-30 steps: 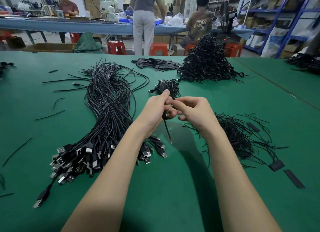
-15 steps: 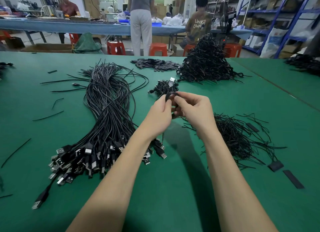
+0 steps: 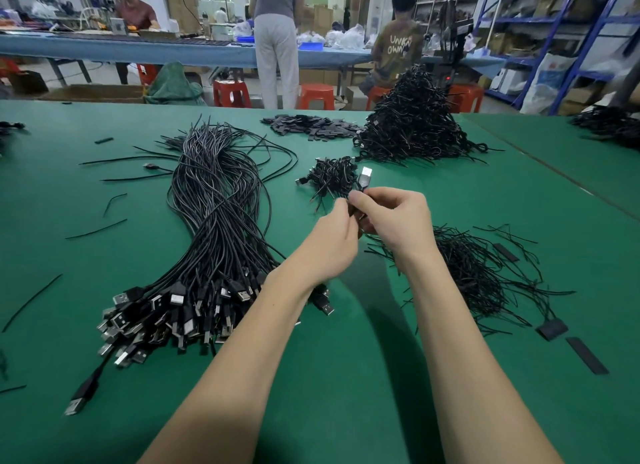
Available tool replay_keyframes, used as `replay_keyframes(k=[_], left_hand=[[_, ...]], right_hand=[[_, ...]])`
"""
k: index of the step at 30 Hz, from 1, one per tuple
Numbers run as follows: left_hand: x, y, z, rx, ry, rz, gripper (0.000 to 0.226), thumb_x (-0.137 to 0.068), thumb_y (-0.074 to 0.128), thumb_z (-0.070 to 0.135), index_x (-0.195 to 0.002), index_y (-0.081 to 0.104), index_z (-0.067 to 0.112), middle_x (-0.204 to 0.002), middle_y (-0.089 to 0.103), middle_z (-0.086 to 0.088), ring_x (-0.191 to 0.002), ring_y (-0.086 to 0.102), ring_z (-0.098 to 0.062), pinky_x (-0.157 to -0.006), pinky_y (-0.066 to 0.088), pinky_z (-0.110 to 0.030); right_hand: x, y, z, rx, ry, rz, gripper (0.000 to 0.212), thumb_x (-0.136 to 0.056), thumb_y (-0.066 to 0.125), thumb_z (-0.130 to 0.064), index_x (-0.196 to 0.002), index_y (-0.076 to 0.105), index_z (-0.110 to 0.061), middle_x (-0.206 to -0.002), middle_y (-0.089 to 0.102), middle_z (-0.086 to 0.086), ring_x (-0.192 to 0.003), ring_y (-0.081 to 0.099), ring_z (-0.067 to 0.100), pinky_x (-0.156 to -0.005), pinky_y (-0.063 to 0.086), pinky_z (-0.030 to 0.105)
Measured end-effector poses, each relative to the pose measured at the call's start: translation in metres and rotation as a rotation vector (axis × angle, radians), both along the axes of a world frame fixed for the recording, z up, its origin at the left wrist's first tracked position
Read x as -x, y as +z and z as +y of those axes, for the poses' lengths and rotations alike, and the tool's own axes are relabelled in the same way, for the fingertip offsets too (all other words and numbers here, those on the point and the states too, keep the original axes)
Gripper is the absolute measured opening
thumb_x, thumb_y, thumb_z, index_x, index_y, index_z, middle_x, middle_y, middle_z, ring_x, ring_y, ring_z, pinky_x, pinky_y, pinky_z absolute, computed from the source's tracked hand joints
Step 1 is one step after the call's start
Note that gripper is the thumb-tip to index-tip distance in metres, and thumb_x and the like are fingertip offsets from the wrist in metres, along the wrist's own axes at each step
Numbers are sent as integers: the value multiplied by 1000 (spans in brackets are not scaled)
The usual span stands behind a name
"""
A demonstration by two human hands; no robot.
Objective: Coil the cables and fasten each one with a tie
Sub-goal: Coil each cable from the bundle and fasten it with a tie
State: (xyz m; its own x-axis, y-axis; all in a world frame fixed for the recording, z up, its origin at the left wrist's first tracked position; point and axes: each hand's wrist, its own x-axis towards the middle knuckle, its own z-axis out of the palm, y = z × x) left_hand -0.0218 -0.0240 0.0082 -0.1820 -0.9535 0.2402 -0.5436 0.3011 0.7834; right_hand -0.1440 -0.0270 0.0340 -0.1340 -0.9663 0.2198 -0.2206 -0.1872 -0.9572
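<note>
Since the earlier frame, the coiled cable (image 3: 360,193) has been turned between the hands, so that its USB plug (image 3: 364,176) is now raised above the fingers and the round loop seen half a second ago is hidden in the grip. The coil is held above the green tabletop (image 3: 346,359), near its middle. It is pinched by the left hand (image 3: 329,242) at the fingertips, and the right hand (image 3: 394,221) is curled round it from the other side; both grips are closed on the cable. Whether a tie is already round the coil cannot be told.

Just beyond the hands, a small heap of coiled cables (image 3: 332,176) is seen on the tabletop, and farther back on the right a large mound of coiled cables (image 3: 415,127) is piled. Beside that mound a flat scatter of black strips (image 3: 311,126) is laid. To the left, a long bundle of uncoiled cables (image 3: 214,214) is spread, its USB plugs fanned towards the near edge. To the right of the right forearm, a loose tangle of thin black ties (image 3: 474,276) is spread. A few stray ties are scattered on the left.
</note>
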Motion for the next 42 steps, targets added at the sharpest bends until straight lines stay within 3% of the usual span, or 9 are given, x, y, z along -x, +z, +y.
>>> replay_keyframes(k=[2, 5, 8, 10, 13, 17, 31, 38, 42], left_hand=[[1, -1, 0, -49, -62, 161, 6, -106, 32, 26, -111, 35, 25, -74, 58, 4, -59, 48, -12, -58, 38, -29], [6, -3, -1, -61, -60, 292, 10, -107, 32, 28, -98, 32, 31, -65, 61, 17, -55, 47, -4, -62, 39, -33], [4, -6, -5, -64, 74, 396, 16, -107, 32, 27, -92, 34, 28, -80, 56, 7, -59, 51, -1, -62, 42, -27], [0, -7, -6, -113, 135, 512, 16, -108, 32, 24, -92, 36, 26, -87, 54, 2, -57, 52, 4, -51, 39, -13], [-6, -8, -7, -190, 191, 703, 14, -107, 32, 19, -94, 35, 21, -78, 51, 2, -51, 41, -1, -42, 30, -14], [-6, -9, -8, -220, 191, 765, 12, -107, 31, 16, -96, 35, 19, -73, 48, 2, -46, 37, -2, -41, 27, -15], [-7, -10, -8, -228, 189, 736, 12, -106, 32, 17, -95, 36, 20, -73, 49, 3, -45, 38, -1, -40, 28, -15], [-8, -11, -9, -250, 179, 723, 10, -106, 34, 19, -96, 37, 21, -74, 51, 3, -46, 39, -1, -41, 30, -15], [-8, -12, -9, -256, 176, 723, 10, -106, 34, 19, -96, 37, 21, -75, 51, 3, -45, 40, -1, -41, 30, -15]], right_hand=[[3, -3, -2, -27, -28, -50, 9, -84, 79, -23, -79, 80, -17, -69, 74, 11, -52, 60, 13, -69, 55, 37], [6, -7, -5, -71, -3, -194, 12, -88, 78, -16, -84, 76, -4, -64, 67, 9, -47, 59, 11, -60, 54, 28], [9, -6, -6, -107, 66, -245, 25, -96, 70, -26, -93, 73, -2, -75, 72, 5, -54, 68, 15, -57, 55, 22], [16, -8, -8, -81, -5, 53, 20, -96, 67, -34, -91, 74, -16, -86, 74, -2, -64, 69, 10, -59, 50, 17], [29, -14, -8, -169, -93, 686, 8, -90, 69, -32, -85, 75, -28, -88, 73, -7, -87, 67, 17, -71, 46, 24], [29, -24, -7, -392, -123, 905, 15, -85, 72, -24, -99, 77, -25, -102, 72, 4, -94, 65, 28, -72, 44, 29], [29, -16, -9, -208, -86, 701, 4, -94, 64, -29, -94, 68, -28, -99, 72, -3, -98, 64, 24, -85, 54, 35], [40, -10, -8, -222, -69, 535, 6, -90, 67, -22, -86, 68, -25, -85, 70, -11, -73, 56, -3, -52, 37, 13], [38, -7, -6, -216, -96, 433, 7, -83, 76, -23, -77, 74, -27, -75, 72, -13, -65, 58, -2, -45, 35, 7]])
